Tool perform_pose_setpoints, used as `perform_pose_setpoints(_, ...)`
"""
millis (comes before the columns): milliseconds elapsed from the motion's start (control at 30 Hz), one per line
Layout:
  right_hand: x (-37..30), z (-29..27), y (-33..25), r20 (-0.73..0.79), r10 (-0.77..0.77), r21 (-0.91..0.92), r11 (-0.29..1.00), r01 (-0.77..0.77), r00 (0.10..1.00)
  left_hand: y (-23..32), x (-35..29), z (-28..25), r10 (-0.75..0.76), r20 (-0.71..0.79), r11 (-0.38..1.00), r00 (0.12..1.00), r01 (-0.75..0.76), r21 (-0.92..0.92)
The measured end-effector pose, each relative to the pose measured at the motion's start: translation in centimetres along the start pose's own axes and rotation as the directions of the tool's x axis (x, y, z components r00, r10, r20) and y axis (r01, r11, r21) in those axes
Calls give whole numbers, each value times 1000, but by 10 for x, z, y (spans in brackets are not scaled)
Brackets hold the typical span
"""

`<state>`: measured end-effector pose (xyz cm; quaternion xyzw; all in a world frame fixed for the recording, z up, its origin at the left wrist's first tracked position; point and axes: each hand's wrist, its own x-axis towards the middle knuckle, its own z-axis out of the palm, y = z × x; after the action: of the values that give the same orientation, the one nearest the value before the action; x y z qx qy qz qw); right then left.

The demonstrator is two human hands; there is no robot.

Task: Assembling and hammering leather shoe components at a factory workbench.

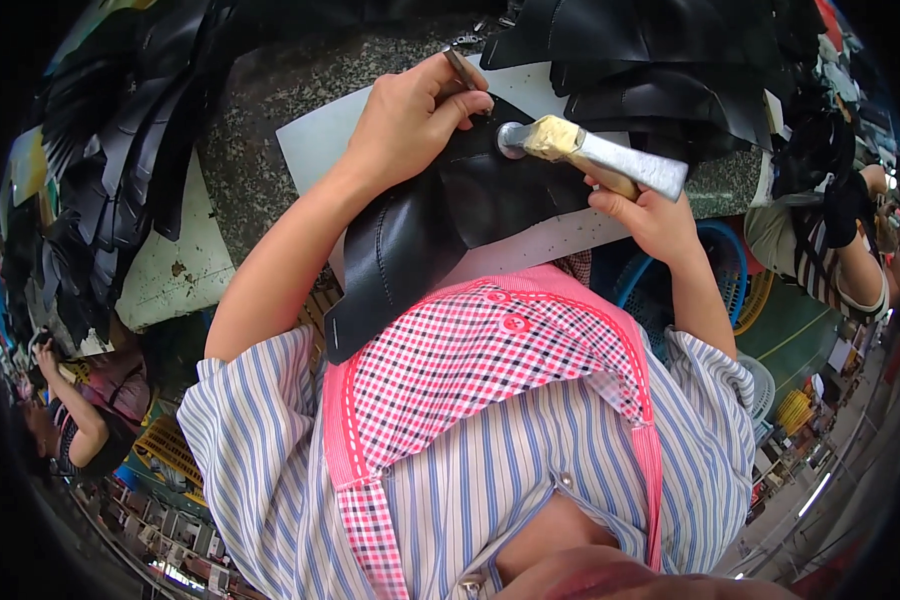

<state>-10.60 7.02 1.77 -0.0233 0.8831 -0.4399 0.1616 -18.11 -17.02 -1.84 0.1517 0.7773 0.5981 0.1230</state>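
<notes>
My left hand [407,122] is closed around a slim metal punch [459,70], which it holds tilted over a black leather piece [500,190]. The punch's lower tip is mostly hidden by my fingers. In my right hand [655,222] is a hammer [625,162] with a wooden handle. Its round metal face points left, a little to the right of my left fingers and above the leather. The leather lies on a white board [320,135], and a stitched flap [375,265] of it hangs over the near edge against my checked apron.
Stacks of black leather pieces lie at the far right [650,40] and along the left [155,130] of the speckled stone tabletop [260,90]. A blue basket [715,265] stands below the table at right. Other people [85,420] sit on both sides.
</notes>
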Motion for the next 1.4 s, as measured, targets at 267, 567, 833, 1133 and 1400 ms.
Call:
perform_pose_setpoints(267,0,-54,-62,-352,-177,159,957,245,919,4,3,3,114,9,986,993,-114,123)
perform_pose_setpoints(567,-2,-36,-86,-490,-521,49,784,619,699,6,2,16,503,127,694,855,-487,531)
perform_pose_setpoints(833,-2,-40,-74,-9,-140,-344,930,128,990,7,-1,5,132,43,914,990,-139,382)
perform_pose_setpoints(1133,19,-28,-86,21,-335,-396,862,315,942,2,0,2,315,119,803,941,-332,494)
perform_pose_setpoints(1400,11,-23,-63,-327,-280,-54,959,278,903,7,2,5,310,168,845,936,-352,402)
